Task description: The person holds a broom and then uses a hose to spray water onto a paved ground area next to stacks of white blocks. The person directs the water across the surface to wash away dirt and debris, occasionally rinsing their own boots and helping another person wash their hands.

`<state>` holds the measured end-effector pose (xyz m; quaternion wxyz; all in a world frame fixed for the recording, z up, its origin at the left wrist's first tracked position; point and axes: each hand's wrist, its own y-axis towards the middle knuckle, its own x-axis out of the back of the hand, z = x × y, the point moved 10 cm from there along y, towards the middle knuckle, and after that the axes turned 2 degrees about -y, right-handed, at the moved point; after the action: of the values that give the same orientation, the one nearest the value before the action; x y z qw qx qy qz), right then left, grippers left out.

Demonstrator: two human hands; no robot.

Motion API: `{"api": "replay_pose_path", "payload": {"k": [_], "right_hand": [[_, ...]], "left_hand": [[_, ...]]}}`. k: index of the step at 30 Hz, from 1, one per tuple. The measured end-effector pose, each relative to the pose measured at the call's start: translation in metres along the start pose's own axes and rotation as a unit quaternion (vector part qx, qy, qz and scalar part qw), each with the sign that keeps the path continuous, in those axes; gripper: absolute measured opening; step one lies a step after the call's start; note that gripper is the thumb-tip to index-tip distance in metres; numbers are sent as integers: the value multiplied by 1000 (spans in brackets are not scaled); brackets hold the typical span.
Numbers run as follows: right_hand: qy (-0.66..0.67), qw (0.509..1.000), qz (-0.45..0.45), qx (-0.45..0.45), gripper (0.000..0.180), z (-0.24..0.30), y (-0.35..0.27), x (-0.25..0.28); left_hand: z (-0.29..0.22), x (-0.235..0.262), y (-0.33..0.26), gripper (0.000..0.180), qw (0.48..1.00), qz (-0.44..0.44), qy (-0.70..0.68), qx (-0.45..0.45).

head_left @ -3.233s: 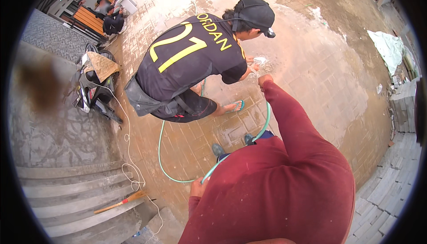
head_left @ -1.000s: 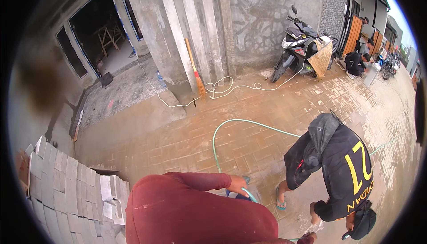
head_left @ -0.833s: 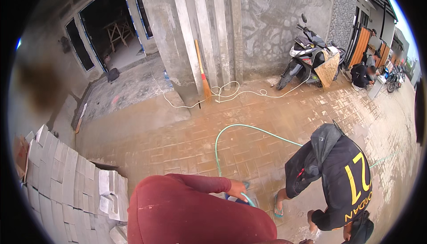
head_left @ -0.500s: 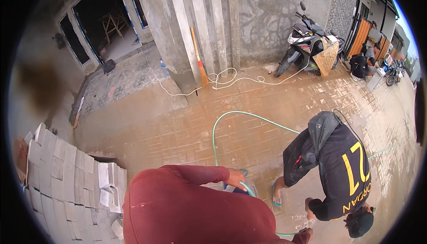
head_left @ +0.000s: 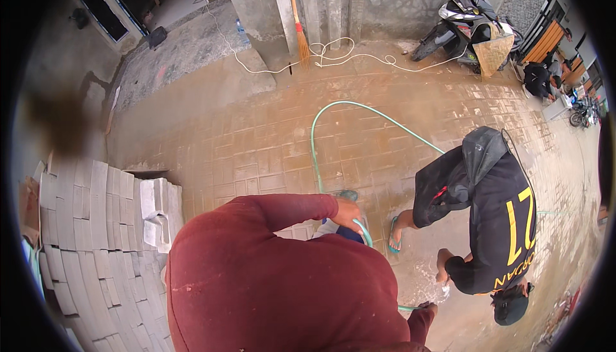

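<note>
My left hand point(head_left: 348, 215), at the end of a maroon sleeve, is closed around a green hose point(head_left: 364, 231). Further along, my right hand point(head_left: 427, 308) at the lower right grips the same hose near where it meets splashing water; the hose end is hidden. My maroon-covered torso and arm fill the lower middle and hide part of the hose between my hands. Just beyond my right hand, a bent-over person in a black shirt point(head_left: 500, 224) with yellow lettering holds a hand point(head_left: 443, 266) down at the splashing water point(head_left: 436, 284).
Stacked grey blocks point(head_left: 122, 224) stand on the left. The hose loops over wet, muddy paving point(head_left: 256, 140). At the far wall are a broom point(head_left: 299, 28), a white cable point(head_left: 359, 57) and a parked motorbike point(head_left: 465, 25). Other people point(head_left: 542, 77) crouch at the far right.
The view has tipped downward, so the wall, broom and motorbike sit higher. Both hands keep their hold on the hose. The splash by the other person's hand shows more clearly now.
</note>
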<state>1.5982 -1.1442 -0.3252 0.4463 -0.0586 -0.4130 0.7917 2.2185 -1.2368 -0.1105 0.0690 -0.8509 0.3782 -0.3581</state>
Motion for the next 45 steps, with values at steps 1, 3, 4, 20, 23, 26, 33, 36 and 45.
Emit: {"api": "replay_pose_path", "payload": {"k": [1, 3, 4, 20, 23, 26, 33, 36, 45], "right_hand": [[-1, 1000, -1, 2, 16, -1, -1, 0], [-9, 1000, 2, -1, 16, -3, -2, -1], [-14, 1000, 3, 0, 16, -3, -3, -1], [-44, 999, -1, 3, 17, 20, -1, -43], [-39, 999, 2, -2, 17, 19, 1, -50], [-7, 1000, -13, -9, 17, 22, 8, -24], [56, 998, -11, -37, 20, 11, 31, -4], [71, 996, -26, -53, 20, 1, 27, -10], [-140, 987, -73, 30, 15, -34, 53, 58]], "left_hand": [[2, -1, -3, 59, 1000, -1, 6, 4], [11, -8, -6, 59, 1000, -7, 6, 11], [17, -12, -4, 60, 1000, -23, 8, -4], [22, -4, -18, 62, 999, -45, -25, 6], [21, -1, -15, 63, 999, -32, -15, 2], [12, 6, 0, 62, 999, 24, -1, 47], [14, -4, 35, 49, 1000, 9, 5, 25], [12, -24, 41, 47, 998, 44, 7, 34], [9, -35, 53, 45, 997, 78, -12, 27]]}}
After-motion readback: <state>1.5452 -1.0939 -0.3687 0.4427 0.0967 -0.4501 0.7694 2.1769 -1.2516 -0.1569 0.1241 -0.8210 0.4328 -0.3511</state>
